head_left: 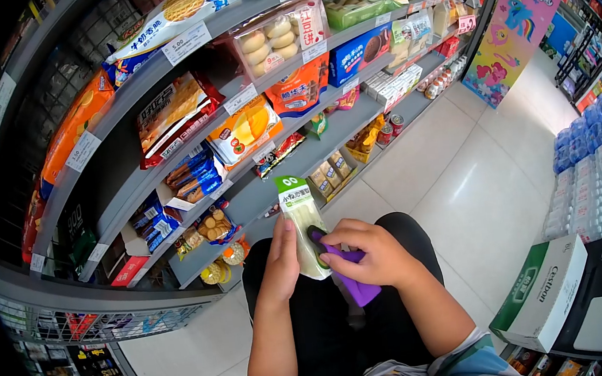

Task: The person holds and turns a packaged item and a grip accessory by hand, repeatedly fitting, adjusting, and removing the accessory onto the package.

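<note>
Left grip: left hand [280,263], fingers flat along one side of a green-and-white packet [299,210], steadying it near upright, top leaning away
Right grip: right hand [372,250], fingers closed around a purple implement [359,289], its dark end at the packet's lower face
Packet: above the lap, between the hands, apart from the shelves [363,117]; pale contents visible through the wrapper
Progress, as judged: packet already in hand, implement already brought to it; result on the wrapper hidden; packet not set on a shelf; amount left, cannot tell
Beyond: shelves of packaged snacks, including a blue box [362,55] and a clear-fronted pack of round cakes [278,42]; tiled floor [444,154]; Cestbon carton [547,294] at right, near bottled drinks [584,191]
</note>
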Motion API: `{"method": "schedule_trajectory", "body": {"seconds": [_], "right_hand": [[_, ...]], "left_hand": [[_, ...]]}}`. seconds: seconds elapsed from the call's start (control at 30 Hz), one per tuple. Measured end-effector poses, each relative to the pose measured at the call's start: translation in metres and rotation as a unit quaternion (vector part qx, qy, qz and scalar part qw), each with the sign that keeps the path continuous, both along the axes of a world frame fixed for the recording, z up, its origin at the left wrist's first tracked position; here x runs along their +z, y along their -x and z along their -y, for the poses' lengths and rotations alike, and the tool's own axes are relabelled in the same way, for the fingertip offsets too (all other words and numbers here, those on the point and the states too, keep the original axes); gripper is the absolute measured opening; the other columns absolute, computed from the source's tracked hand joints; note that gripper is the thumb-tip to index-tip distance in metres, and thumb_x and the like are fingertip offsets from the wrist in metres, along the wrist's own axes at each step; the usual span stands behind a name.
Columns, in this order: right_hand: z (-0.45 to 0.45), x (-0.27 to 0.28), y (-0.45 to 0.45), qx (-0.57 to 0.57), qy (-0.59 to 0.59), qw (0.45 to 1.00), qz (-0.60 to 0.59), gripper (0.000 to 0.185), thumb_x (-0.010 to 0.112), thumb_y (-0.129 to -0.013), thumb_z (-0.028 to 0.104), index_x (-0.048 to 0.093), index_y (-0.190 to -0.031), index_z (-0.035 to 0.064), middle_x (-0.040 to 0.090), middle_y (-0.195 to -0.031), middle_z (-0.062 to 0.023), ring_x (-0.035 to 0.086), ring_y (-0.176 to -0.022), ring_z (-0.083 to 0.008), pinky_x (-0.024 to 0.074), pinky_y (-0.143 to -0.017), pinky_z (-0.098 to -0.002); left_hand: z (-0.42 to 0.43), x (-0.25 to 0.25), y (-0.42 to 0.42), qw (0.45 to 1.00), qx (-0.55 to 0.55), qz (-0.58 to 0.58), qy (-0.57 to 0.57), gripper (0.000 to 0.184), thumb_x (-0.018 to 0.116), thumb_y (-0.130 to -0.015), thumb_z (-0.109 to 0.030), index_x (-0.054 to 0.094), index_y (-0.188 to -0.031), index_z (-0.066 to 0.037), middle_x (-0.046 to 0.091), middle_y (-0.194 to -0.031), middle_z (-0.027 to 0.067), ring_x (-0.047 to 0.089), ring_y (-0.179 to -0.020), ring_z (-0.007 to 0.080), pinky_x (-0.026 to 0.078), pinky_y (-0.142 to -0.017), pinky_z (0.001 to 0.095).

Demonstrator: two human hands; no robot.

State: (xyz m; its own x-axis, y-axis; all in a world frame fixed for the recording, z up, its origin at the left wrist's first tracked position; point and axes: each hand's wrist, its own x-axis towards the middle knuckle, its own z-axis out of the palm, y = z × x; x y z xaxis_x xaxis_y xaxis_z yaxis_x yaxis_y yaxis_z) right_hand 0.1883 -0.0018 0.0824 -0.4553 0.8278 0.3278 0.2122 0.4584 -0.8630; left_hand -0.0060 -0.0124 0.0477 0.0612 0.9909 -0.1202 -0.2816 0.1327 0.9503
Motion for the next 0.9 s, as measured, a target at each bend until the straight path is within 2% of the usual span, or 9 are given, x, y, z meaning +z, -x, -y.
{"method": "schedule_trajectory", "body": {"seconds": [0.2,0.33,0.47,0.57,0.67,0.9], "right_hand": [[-0.001,0.002,-0.001,0.055,-0.008,0.998,-0.027,0.022,0.078,-0.082,0.008,0.071,-0.102,0.0017,0.066,-0.09,-0.0115,0.065,-0.08,-0.0268,0.0525,-0.072,-0.0332],[0.002,0.005,0.001,0.062,0.002,0.998,-0.029,0.022,0.078,-0.082,0.008,0.071,-0.102,0.0023,0.066,-0.09,-0.0113,0.065,-0.08,-0.027,0.0525,-0.072,-0.0331],[0.002,0.002,0.001,0.029,0.003,1.0,0.002,0.022,0.077,-0.082,0.011,0.071,-0.101,0.0028,0.065,-0.088,-0.0106,0.065,-0.077,-0.0263,0.0519,-0.069,-0.0328],[0.001,0.003,0.004,-0.008,0.002,1.0,0.018,0.021,0.076,-0.082,0.012,0.071,-0.1,0.0025,0.065,-0.086,-0.0098,0.064,-0.074,-0.0258,0.0515,-0.067,-0.0329],[0.0,0.001,0.005,-0.032,0.001,0.999,0.03,0.02,0.076,-0.083,0.013,0.071,-0.098,0.0019,0.064,-0.083,-0.0093,0.063,-0.071,-0.0255,0.051,-0.064,-0.0332],[-0.003,-0.006,0.006,-0.125,-0.037,0.991,0.028,0.021,0.077,-0.083,0.014,0.071,-0.098,0.0009,0.064,-0.08,-0.0104,0.062,-0.067,-0.0252,0.0502,-0.061,-0.0331]], "left_hand": [[-0.001,-0.001,0.002,0.997,0.075,0.031,-0.007,0.053,0.034,-0.111,-0.041,0.039,-0.149,-0.004,0.051,-0.142,0.0083,0.046,-0.131,0.0167,0.034,-0.112,0.0315],[-0.001,0.009,0.001,0.988,0.116,0.103,0.003,0.051,0.036,-0.111,-0.042,0.04,-0.147,-0.005,0.052,-0.14,0.0079,0.05,-0.129,0.0186,0.04,-0.109,0.0339],[-0.001,0.008,0.004,0.985,0.126,0.119,0.014,0.051,0.037,-0.11,-0.042,0.04,-0.147,-0.006,0.052,-0.141,0.0074,0.05,-0.129,0.0186,0.04,-0.108,0.0338],[0.0,0.005,0.01,0.986,0.106,0.132,0.01,0.05,0.037,-0.111,-0.041,0.042,-0.146,-0.007,0.054,-0.14,0.0074,0.052,-0.128,0.0183,0.041,-0.107,0.0338],[0.002,-0.003,0.019,0.989,0.059,0.133,0.02,0.051,0.034,-0.112,-0.039,0.039,-0.15,-0.006,0.052,-0.143,0.0091,0.049,-0.132,0.0181,0.038,-0.11,0.0336],[0.011,-0.009,0.043,0.98,-0.093,0.137,0.106,0.051,0.036,-0.111,-0.038,0.04,-0.148,-0.003,0.055,-0.14,0.01,0.056,-0.125,0.0169,0.044,-0.106,0.0316]]}}
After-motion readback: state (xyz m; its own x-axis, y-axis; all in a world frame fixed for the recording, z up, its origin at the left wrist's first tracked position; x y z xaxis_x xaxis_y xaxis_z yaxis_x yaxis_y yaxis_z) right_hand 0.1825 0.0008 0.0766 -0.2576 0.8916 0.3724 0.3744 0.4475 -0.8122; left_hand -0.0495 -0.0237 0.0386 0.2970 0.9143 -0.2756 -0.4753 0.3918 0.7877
